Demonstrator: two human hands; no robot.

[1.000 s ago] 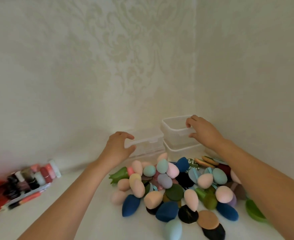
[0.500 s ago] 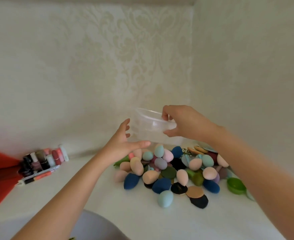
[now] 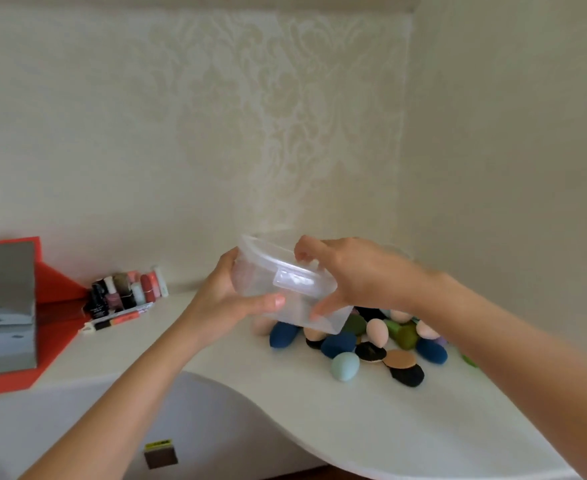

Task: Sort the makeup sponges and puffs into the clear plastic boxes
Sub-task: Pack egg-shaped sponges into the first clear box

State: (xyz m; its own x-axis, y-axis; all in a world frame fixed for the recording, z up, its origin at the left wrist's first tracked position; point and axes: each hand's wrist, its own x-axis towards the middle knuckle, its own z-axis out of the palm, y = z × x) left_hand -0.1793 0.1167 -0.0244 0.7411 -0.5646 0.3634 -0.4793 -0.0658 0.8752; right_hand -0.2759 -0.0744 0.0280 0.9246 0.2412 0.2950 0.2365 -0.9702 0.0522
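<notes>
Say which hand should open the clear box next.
Right, probably. The right hand curls its fingers over the top rim of the clear box, above the latch tab; the left hand cradles the side and can steady it.

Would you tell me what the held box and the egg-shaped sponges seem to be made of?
The sponges look like soft matte foam: rounded, evenly coloured, no shine. Softness itself cannot be confirmed by sight. The box looks like thin, clear, slightly frosted plastic: sponges behind it show through its wall, and its rim catches light.
</notes>
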